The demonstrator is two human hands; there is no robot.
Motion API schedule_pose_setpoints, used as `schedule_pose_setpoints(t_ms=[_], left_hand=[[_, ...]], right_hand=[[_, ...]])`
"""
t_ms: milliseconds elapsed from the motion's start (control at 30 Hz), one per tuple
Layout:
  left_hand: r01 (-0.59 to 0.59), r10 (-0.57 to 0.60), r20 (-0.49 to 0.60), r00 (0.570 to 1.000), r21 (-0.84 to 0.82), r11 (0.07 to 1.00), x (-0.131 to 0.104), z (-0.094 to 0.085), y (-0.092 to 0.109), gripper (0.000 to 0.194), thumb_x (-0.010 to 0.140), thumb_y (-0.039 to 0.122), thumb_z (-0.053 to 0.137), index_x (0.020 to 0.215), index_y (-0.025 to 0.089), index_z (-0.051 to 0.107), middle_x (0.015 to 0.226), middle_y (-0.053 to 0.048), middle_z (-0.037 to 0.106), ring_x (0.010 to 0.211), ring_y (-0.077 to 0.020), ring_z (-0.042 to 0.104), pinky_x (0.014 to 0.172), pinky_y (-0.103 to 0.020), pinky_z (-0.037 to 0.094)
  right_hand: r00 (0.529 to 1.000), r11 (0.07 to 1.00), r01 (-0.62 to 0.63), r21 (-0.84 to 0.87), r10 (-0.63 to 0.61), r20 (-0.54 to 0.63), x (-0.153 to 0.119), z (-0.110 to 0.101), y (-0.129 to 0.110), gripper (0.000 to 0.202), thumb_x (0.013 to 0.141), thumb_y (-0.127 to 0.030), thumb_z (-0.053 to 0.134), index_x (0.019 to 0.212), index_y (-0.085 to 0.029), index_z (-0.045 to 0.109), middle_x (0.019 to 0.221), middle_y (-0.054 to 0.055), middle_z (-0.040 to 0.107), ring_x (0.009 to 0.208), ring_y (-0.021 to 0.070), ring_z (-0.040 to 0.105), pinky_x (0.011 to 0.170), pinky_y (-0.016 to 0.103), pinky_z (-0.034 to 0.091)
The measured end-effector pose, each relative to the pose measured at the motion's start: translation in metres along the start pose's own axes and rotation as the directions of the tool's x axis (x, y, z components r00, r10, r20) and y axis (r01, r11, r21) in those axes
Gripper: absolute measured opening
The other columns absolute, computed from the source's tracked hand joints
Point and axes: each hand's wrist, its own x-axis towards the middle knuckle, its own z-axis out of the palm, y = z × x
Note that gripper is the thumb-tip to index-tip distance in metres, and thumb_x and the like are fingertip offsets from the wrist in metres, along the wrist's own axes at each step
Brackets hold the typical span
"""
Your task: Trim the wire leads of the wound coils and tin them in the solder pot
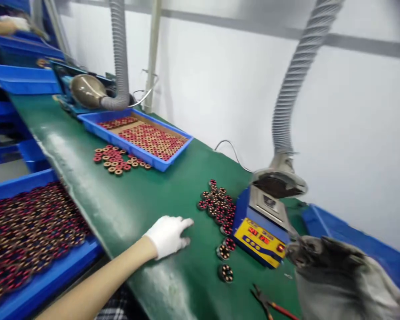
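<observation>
My left hand (pixel 169 236), in a white glove, is over the green tabletop with its fingers apart and nothing in them. To its right lie round wound cores (pixel 226 273) that look like small motor stators, with several more heaped (pixel 218 202) against a blue heating unit (pixel 262 231) with a yellow display panel. My right hand (pixel 343 275), in a thick, soiled grey glove, is large and close at the lower right, beside the unit. Its fingers look curled together; anything inside them is hidden. Pliers (pixel 265 304) with a red handle lie below the unit.
A grey duct hood (pixel 280 180) hangs over the unit. Further back are a blue tray (pixel 166 165) of red-and-copper rings and a loose ring pile (pixel 111 160). A full blue bin (pixel 53 273) stands left. Another person's gloved hand (pixel 16 23) shows far left.
</observation>
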Motion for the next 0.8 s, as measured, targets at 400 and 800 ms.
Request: schedule_pose_setpoints(t_ms=[400,800], left_hand=[[-0.138,0.173,-0.259,0.95,0.149,0.979,0.079,-0.004,0.043,0.01,0.075,0.019,0.06,0.083,0.017,0.057,0.121,-0.008,0.051,0.114,-0.0259,0.043,0.089,-0.04,0.042],[-0.632,0.432,-0.597,0.676,-0.167,0.757,0.053,-0.052,0.153,0.074,0.068,0.013,0.061,0.132,0.023,0.025,0.137,-0.01,0.03,0.123,-0.0249,0.034,0.099,-0.04,0.037]], right_hand=[[0.998,0.973,-0.057,-0.222,0.062,0.016,0.017,0.014,0.018,0.022,0.071,-0.032,0.068,0.09,-0.022,0.067,0.094,0.004,0.069,0.088,0.0183,0.062,0.083,0.031,0.049],[0.989,0.986,-0.125,0.114,0.115,0.09,0.025,0.009,0.011,0.034,0.062,-0.028,0.075,0.094,-0.021,0.065,0.098,0.005,0.067,0.094,0.0221,0.06,0.088,0.036,0.045]])
